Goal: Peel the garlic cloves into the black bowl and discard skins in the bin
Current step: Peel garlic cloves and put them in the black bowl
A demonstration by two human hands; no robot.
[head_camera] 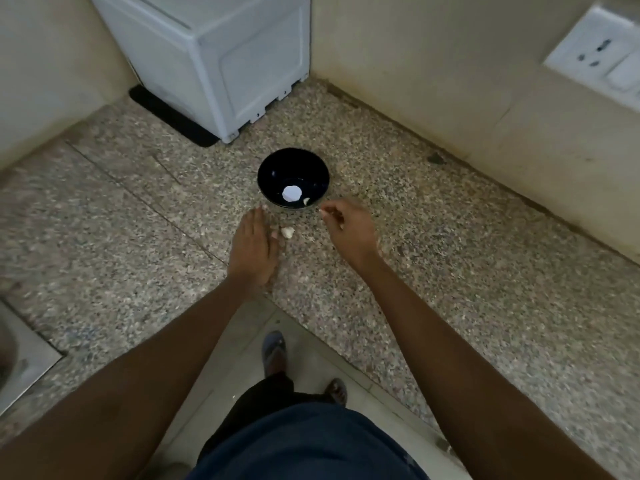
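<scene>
Head view: right hand (348, 226) pinches a pale scrap (322, 212) beside the black bowl (293, 157), likely skin. Left hand (254, 244) lies flat and released, garlic clove (287, 232) just right of its fingertips.

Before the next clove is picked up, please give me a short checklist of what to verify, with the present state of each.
1. Black bowl upright on the counter: ok.
2. Piece of garlic in the bowl, near its front wall: ok.
3. Loose clove within reach, beside the left hand: ok.
4. Left hand free, fingers straight: ok.
5. Right hand free: not ok, it pinches a small pale piece.
6. Bin for skins in view: not ok, none visible.
</scene>
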